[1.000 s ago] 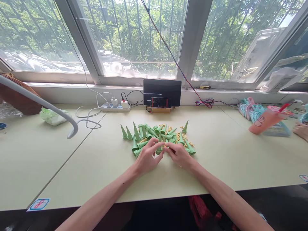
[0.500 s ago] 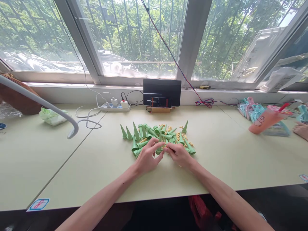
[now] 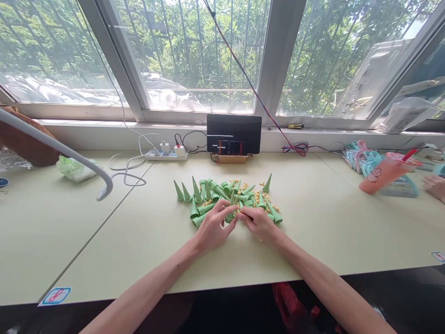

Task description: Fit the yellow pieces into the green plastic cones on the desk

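Bright daylight from windows (image 3: pixel 201 51), washed-out glare, deep shadow beneath table (image 3: pixel 139 241), stretched edges

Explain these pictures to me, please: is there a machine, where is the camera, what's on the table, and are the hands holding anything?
There's no machine: these are a person's bare hands, the left and the right. The one camera is worn on that person's head, looking forward and down.

On the table lies a cluster of green cones, some upright and some on their sides, with small yellow pieces among them. Behind it are a phone and a black screen; off to the right is a cup.

The hands meet at the cluster's near edge. The right fingertips seem to pinch something too small to make out. The left hand curls beside an upright cone; I can't tell whether it grips it.
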`<state>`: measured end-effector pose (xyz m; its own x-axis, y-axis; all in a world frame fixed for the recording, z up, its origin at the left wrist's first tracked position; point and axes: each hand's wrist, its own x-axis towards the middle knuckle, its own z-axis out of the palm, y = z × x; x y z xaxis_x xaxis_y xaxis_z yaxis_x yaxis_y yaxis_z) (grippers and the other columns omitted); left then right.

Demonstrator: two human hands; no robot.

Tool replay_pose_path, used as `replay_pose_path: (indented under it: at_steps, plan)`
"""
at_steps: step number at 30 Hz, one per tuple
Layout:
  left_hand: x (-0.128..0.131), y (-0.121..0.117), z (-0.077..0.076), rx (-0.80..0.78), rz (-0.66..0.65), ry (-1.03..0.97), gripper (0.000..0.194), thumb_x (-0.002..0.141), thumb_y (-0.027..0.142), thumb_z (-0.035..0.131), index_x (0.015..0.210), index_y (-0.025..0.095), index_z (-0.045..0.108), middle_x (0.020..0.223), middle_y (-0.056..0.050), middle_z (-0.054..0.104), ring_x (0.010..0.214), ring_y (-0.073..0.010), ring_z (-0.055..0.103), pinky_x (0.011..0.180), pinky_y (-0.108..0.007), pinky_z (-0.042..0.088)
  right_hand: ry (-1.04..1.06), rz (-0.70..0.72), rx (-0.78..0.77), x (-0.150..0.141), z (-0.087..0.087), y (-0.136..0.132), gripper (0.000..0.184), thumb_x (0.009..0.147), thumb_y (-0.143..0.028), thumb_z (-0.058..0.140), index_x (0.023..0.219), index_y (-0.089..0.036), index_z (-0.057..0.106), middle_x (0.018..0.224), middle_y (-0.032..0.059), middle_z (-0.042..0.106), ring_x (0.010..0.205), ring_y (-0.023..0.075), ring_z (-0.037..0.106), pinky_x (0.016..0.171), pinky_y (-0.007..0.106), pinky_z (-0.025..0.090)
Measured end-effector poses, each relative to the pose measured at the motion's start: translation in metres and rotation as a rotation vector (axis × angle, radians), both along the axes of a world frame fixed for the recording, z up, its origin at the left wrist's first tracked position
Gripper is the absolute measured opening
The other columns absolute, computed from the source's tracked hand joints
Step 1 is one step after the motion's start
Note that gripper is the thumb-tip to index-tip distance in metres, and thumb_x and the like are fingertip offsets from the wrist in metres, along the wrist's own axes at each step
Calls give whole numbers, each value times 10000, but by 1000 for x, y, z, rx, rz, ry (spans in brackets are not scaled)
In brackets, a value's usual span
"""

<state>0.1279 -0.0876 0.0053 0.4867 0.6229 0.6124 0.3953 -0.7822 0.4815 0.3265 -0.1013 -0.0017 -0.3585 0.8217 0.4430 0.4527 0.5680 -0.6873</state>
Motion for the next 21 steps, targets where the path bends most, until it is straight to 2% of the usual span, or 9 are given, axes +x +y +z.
replay_pose_path:
  at_steps: [21]
  plan:
    - [0, -2, 1, 15, -18, 1, 289, 913, 176, 577, 1197, 230, 598, 1038, -55, 519, 729, -88, 558, 530, -184, 509, -40, 2, -5, 0, 1, -2, 362, 1018, -338, 390, 681, -205, 373, 566, -50, 349, 499, 101, 295, 506, 253, 254]
